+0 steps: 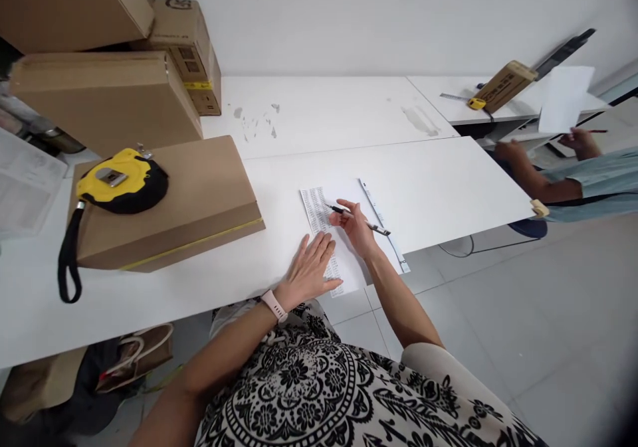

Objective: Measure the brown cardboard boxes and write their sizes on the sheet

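A sheet of paper (343,248) with a block of small print down its left part lies at the front edge of the white table. Flat on its lower left is my left hand (312,266), fingers stretched out, holding nothing. My right hand (353,228) grips a black and silver pen (376,228) above the sheet. The pen's tip points left toward the printed columns; whether it touches the paper I cannot tell. Under the sheet's right side, a blue-edged strip of another paper or booklet (381,218) shows.
To the left, a yellow and black tape measure (122,180) sits on a cardboard box (169,201), with more boxes (104,95) behind. At right, another person's hand (578,143) is near a white sheet (565,98). A small box (508,87) and yellow tape measure (476,103) stand nearby.
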Motion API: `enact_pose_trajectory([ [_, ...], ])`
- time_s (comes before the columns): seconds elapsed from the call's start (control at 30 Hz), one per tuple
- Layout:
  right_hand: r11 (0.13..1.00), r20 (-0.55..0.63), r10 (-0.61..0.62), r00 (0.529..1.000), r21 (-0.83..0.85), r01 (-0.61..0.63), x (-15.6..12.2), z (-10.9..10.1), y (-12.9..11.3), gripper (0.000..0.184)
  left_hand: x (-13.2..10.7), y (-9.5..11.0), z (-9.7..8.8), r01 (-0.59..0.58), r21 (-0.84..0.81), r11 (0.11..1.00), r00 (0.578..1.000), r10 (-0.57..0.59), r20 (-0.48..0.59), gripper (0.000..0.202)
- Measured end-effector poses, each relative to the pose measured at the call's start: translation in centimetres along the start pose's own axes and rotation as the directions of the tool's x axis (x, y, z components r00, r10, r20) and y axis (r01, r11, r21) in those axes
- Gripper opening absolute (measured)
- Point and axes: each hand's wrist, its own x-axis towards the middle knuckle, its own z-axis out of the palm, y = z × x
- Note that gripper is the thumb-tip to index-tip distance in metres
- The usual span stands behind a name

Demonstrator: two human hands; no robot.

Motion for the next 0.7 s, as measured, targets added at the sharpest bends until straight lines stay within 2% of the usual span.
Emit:
enact_pose_trajectory([
  [0.1,0.989,0.040,0.024,0.999,-0.145,-0.017,-0.1,-0.2,0.4,0.055,-0.3,-0.6,-0.3,0.009,0.024,1.000,1.000,-0.010,0.020,0.087],
  [0.2,0.959,-0.006,-0.016,1.000,-0.284,0.014,0.1,-0.3,1.0,0.040,-0.5,-0.9,-0.6,0.023,0.032,0.999,0.999,-0.024,0.037,0.086],
  [0.27,0.940,-0.034,-0.062,0.998,-0.337,0.047,0.3,-0.3,1.4,0.040,-0.5,-0.9,-0.6,0.028,0.033,0.999,0.999,-0.030,0.040,0.087],
  [0.47,0.926,-0.026,-0.062,0.998,-0.375,0.048,0.7,0.1,1.6,0.039,-0.4,-0.9,-0.7,0.046,0.034,0.998,0.998,-0.047,0.035,0.084],
  [0.7,0.879,-0.082,-0.117,0.990,-0.472,0.065,-0.5,0.8,1.3,0.032,-0.4,-0.8,-0.7,0.054,0.029,0.998,0.998,-0.055,0.027,0.078],
])
